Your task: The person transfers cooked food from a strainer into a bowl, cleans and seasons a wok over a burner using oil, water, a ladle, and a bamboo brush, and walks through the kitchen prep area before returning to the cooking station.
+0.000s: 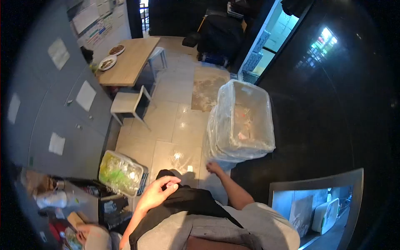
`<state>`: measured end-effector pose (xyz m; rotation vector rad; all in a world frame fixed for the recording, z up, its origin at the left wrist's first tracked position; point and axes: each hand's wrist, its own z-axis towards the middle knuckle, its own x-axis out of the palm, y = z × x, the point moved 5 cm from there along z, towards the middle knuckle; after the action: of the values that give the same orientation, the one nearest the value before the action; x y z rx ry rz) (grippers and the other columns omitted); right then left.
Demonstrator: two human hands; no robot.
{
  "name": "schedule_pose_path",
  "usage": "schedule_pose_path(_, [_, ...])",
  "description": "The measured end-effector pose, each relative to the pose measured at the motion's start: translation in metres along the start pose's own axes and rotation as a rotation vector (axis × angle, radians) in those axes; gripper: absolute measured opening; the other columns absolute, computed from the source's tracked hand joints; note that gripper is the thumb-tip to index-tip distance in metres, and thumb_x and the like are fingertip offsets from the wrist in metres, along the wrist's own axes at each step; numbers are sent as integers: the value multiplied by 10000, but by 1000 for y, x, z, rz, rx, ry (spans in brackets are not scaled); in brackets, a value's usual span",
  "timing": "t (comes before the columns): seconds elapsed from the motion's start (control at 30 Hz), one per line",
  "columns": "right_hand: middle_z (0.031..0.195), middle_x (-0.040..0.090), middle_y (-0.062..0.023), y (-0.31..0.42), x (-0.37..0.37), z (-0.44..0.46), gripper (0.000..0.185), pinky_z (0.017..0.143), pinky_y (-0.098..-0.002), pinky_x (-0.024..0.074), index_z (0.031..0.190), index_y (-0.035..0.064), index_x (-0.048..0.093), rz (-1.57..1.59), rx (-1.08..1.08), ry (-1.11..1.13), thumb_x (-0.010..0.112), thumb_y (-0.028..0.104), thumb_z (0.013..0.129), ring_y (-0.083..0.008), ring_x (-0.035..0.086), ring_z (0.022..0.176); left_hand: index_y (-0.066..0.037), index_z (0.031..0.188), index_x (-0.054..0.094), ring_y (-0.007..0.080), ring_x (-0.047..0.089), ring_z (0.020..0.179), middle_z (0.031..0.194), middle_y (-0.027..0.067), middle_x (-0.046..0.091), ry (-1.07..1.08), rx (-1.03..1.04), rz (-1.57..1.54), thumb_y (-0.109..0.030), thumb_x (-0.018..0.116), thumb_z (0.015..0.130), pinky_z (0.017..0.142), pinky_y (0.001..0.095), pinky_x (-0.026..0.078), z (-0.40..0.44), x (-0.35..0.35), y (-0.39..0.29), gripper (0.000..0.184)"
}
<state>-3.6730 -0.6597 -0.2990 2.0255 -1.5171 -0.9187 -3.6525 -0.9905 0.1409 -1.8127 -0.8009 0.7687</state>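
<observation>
My left hand (160, 193) is raised in front of my black apron (185, 203), fingers loosely bent and the thumb apart from them. I see nothing in it. Hanging at my right side, my right hand (213, 168) has its fingers curled in, with nothing visible in them. It is close to the near edge of a large plastic-lined bin (250, 146), apparently not touching it. Some scraps (243, 125) lie at the bottom of that bin.
Left on the floor stands a lined crate (139, 177) with green and clear contents. Beyond are a white stool (125, 103) and a wooden table (135, 62) with two plates of food. Grey lockers (54, 104) line the left. Another person's hand (85, 234) shows lower left.
</observation>
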Motion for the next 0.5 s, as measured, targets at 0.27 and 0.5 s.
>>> schedule_pose_path(0.27, [678, 589, -6, 259, -111, 83, 342, 571, -264, 446, 788, 66, 607, 81, -291, 13, 457, 312, 973, -115, 543, 589, -38, 1090, 640, 250, 628, 939, 998, 132, 657, -149, -128, 461, -248, 647, 856, 835, 356, 479, 183, -139, 32, 314])
schedule_pose_path(0.5, [554, 481, -2, 342, -196, 71, 422, 504, -294, 390, 623, 42, 509, -151, -389, -409, 488, 303, 954, -104, 474, 527, -23, 1146, 575, 426, 567, 984, 1096, 215, 589, 93, 126, 955, -282, 634, 843, 871, 465, 451, 429, -216, -38, 403])
